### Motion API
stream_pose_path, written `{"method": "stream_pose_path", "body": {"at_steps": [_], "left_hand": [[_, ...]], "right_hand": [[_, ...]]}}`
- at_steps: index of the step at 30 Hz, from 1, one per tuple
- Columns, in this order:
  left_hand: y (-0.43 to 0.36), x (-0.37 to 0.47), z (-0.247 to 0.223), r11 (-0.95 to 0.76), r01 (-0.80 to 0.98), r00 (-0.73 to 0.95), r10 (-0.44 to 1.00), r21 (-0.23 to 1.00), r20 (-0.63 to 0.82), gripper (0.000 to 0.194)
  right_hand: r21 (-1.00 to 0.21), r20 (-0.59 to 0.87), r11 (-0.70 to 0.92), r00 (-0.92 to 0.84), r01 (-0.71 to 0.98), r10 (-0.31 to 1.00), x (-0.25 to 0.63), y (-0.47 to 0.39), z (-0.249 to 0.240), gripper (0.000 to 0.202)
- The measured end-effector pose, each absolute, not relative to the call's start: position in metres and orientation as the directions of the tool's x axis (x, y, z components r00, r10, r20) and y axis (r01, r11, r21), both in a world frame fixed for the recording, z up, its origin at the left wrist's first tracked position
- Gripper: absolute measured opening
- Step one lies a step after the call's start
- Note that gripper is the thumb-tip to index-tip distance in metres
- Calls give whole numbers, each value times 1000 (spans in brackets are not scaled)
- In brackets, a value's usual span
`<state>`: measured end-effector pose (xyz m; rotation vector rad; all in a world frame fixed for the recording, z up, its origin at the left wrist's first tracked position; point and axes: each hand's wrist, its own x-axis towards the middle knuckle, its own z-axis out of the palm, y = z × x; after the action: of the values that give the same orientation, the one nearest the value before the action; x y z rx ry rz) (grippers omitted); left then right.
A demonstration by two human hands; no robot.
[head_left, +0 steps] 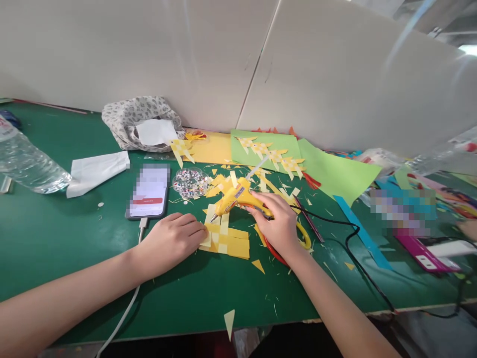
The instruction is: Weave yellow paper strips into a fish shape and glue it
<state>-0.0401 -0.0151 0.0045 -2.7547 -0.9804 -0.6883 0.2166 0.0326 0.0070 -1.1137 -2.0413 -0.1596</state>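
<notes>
My right hand [278, 221] is wrapped round the handle of a yellow hot glue gun [233, 197], with a glue stick [258, 167] poking out of its back end. The metal nozzle points down and left, close over a woven piece of yellow and cream paper strips [229, 242] on the table. My left hand [173, 243] has its fingers together at the left edge of that weave, pressing on a strip; the fingertips are partly hidden. Behind and under the gun lie yellow paper scraps [279, 188]. Scissors with yellow and red handles [304, 235] lie partly beneath my right hand.
Left stand a phone [148, 191] with a white cable [126, 308], a clear tray of googly eyes [190, 182] and a water bottle [30, 159]. Finished woven paper fish [276, 156] lie on green sheets at the back. A black cord [350, 243] crosses the right side.
</notes>
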Motion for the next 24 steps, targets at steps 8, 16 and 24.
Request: {"method": "stream_pose_path", "body": {"at_steps": [8, 16, 24], "left_hand": [[-14, -39, 6, -781, 624, 714, 567, -8, 410, 20], [-14, -40, 4, -781, 624, 722, 561, -32, 405, 19], [-14, -40, 5, -778, 628, 721, 567, -29, 398, 20]], "right_hand": [[-231, 697, 625, -321, 746, 641, 216, 32, 4, 27], [-151, 759, 656, -338, 739, 556, 218, 33, 5, 29], [-74, 789, 679, -373, 731, 488, 214, 29, 13, 31]]}}
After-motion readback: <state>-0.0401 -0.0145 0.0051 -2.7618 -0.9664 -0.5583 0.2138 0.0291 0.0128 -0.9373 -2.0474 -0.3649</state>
